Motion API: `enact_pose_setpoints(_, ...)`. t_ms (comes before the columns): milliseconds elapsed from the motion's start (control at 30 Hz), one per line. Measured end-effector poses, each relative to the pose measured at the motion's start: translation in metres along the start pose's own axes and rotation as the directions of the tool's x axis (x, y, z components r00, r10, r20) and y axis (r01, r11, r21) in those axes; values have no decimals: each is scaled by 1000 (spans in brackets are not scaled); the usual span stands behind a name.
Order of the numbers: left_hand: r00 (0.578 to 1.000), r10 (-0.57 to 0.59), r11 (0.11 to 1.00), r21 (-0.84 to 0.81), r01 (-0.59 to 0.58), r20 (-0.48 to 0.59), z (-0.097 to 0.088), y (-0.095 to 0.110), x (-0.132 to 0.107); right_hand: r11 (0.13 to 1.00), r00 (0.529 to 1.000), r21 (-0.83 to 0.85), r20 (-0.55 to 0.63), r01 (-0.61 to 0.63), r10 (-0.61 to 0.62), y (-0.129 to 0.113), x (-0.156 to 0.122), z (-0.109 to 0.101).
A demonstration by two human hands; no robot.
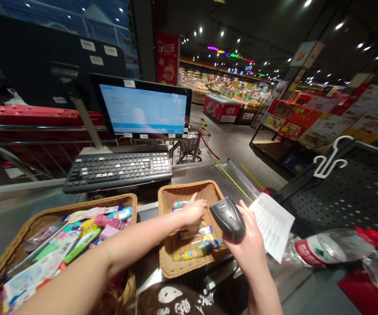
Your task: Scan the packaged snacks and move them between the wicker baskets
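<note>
My right hand [249, 238] is wrapped round a black handheld barcode scanner [228, 218], held above the right edge of the smaller wicker basket [172, 270]. My left hand [193, 213] reaches into that basket with its fingers curled; what they hold, if anything, is hidden. Beside it lies a small item with a colourful wrapper [179, 204]. Lower in the basket are a yellow tube-like item [189, 254] and a small blue-capped bottle [210, 246]. A printed paper sheet [272, 225] stands just right of my right hand.
A larger wicker basket [18, 245] full of colourful packaged goods is at left, partly under my left forearm. Behind are a keyboard [119, 169] and a lit monitor [146, 109]. At right lie a large clear bottle [336, 247] and a white hanger [331, 159] on a black perforated panel.
</note>
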State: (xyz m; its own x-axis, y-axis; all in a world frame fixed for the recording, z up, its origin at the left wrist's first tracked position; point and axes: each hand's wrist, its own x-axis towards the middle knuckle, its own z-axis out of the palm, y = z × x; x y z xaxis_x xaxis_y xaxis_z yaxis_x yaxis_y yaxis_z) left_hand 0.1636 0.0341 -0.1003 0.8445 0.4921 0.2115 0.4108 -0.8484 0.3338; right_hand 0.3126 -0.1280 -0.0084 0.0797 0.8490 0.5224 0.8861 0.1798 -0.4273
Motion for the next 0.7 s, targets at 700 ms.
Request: enact_pose_setpoints(700,707,-227,962,-44,268,-669,-224,22,-127,947,945,6,-71,320,-319,-90,19,3)
